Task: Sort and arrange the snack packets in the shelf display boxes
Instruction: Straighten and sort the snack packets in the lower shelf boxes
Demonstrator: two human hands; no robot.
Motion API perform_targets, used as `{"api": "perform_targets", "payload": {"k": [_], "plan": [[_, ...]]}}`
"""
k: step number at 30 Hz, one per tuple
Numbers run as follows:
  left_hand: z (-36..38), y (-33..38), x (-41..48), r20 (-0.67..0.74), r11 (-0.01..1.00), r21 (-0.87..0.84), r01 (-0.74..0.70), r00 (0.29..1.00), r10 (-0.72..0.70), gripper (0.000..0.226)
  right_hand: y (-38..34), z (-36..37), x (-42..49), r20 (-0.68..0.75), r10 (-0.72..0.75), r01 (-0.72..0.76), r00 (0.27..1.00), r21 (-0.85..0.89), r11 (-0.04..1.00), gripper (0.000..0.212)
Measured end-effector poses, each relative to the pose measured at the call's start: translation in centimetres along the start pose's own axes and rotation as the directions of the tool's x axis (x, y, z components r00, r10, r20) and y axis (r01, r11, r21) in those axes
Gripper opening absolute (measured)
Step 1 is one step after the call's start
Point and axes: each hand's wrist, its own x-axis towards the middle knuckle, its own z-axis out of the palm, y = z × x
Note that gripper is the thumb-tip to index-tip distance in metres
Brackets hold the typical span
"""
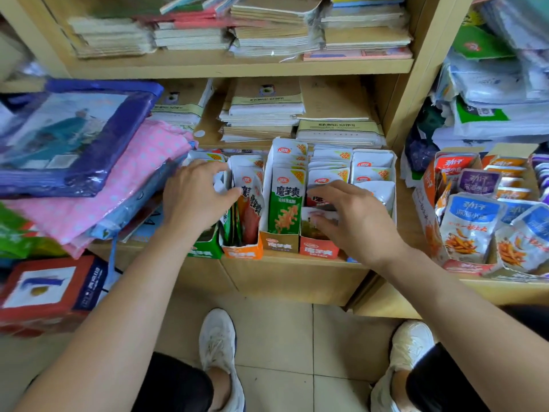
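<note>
A pale wooden shelving unit [237, 66] fills the view, its boards stacked with paper exercise books [267, 34] (some wrapped in clear plastic). Below it lies a floor of large beige tiles [273, 337] with thin dark joints, evenly and softly lit.

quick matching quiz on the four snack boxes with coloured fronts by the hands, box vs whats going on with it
Boxes:
1. green box
2. orange box
3. brown box
4. red box

States:
a. the right hand reaches into it
b. a green packet stands upright at its front
c. leftmost of the four, partly covered by the left hand
d. a red packet leans at its front

Pairs: 1-c, 2-d, 3-b, 4-a
</note>
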Motion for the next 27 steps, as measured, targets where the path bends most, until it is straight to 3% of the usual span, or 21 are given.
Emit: {"api": "perform_targets", "payload": {"k": [8,11,14,16,20,24,27], "plan": [[0.6,2.9,0.8,0.093,0.987,0.114,-0.109,0.991,0.099,0.068,0.6,2.0,1.2,-0.142,0.069,-0.084,0.988,-0.105,0.991,0.034],[0.9,3.0,0.5,0.091,0.983,0.091,-0.160,0.984,0.151,0.038,0.8,2.2,1.1,-0.137,0.067,-0.085,0.988,-0.128,0.988,0.041],[0.4,1.2,0.6,0.033,0.994,-0.018,-0.105,0.994,0.106,0.010,0.8,2.2,0.9,-0.169,0.068,-0.095,0.983,-0.158,0.983,0.045],[-0.2,0.2,0.5,0.007,0.998,-0.043,-0.051,0.999,0.051,0.008,0.6,2.4,0.9,-0.199,0.058,-0.095,0.978,-0.186,0.978,0.047],[-1.1,-0.9,-0.1,-0.040,0.999,-0.032,-0.022,0.999,0.021,0.028,-0.2,2.6,1.1,-0.267,0.003,-0.071,0.964,-0.244,0.967,0.045],[-1.1,-1.2,0.0,-0.002,0.988,-0.141,-0.067,0.998,0.067,0.029,-1.4,2.1,3.0,-0.192,-0.093,0.044,0.977,-0.242,0.969,0.040],[-0.9,-1.4,0.1,0.025,0.977,-0.188,-0.104,0.994,0.111,0.028,-1.5,1.9,6.4,0.026,-0.034,0.041,0.999,-0.312,0.949,0.050]]}}
